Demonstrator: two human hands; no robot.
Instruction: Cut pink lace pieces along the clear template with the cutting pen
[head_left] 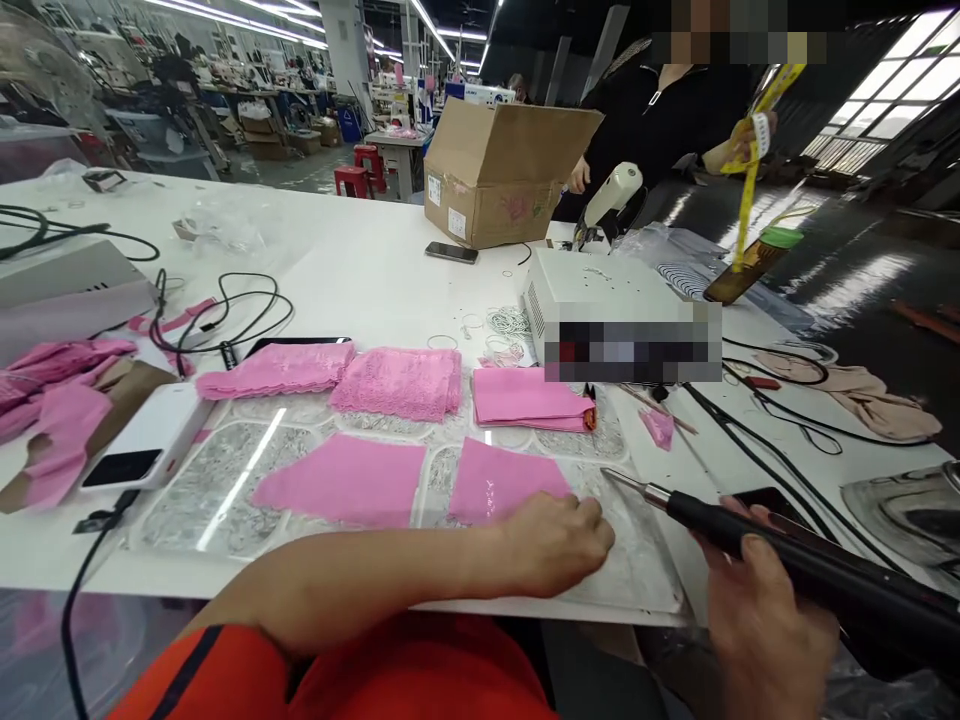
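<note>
My left hand (559, 545) is closed, knuckles up, at the right end of a small pink fabric piece (499, 485) with whitish marks on it. What its curled fingers hold, if anything, is hidden. My right hand (772, 610) grips a soldering-iron-like tool (750, 530) with a black handle and a pointed metal tip. The tip points left, apart from the cloth. A larger pink fabric piece (345, 480) lies flat to the left, on a clear patterned mat (225, 490). Behind are a stack of pink lace (397, 382), another lace stack (277, 370) and folded pink cloth (529, 398).
A pale machine box (607, 285) stands behind, with black cables (757, 460) to its right. A metal iron (907, 515) sits far right. An open carton (495, 190), a phone (451, 252) and a white device (154, 440) lie around. Across the table, a person holds a yellow tape (750, 190).
</note>
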